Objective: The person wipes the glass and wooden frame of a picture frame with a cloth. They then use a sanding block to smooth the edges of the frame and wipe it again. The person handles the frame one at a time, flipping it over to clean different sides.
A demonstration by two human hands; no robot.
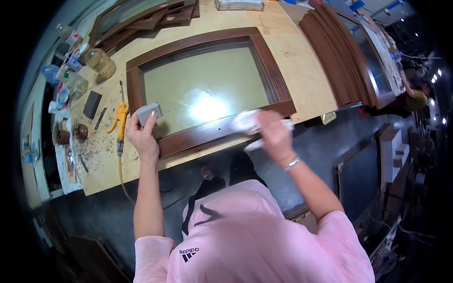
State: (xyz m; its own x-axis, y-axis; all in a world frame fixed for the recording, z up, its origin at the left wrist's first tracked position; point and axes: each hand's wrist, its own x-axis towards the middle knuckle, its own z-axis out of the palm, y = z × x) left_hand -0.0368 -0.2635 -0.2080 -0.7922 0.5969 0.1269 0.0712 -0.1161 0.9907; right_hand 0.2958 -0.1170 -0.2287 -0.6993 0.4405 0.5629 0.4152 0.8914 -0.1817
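Pinching a grey rectangular block (pixel 148 114) between thumb and fingers, your left hand (pixel 143 137) stands by the left side of the glass-paned brown wooden frame (pixel 135 89) lying on the pale wooden bench (pixel 106 170). Your left forearm (pixel 149 198) reaches straight ahead; your right forearm (pixel 311 191) slants leftward, your right hand (pixel 276 134) bunched around a blurred white cloth (pixel 244 122) at the near rail's (pixel 191 137) right part.

Counter (pixel 283 75): Contents by Position

Framed panel (pixel 203 82): centre, on counter. Frame stack (pixel 155 21): behind panel, leftward. Row of frames (pixel 332 56): right of panel. Air gun (pixel 121 117): left of panel. Block (pixel 92 104): left of air gun. Bottles (pixel 100 63): behind block.
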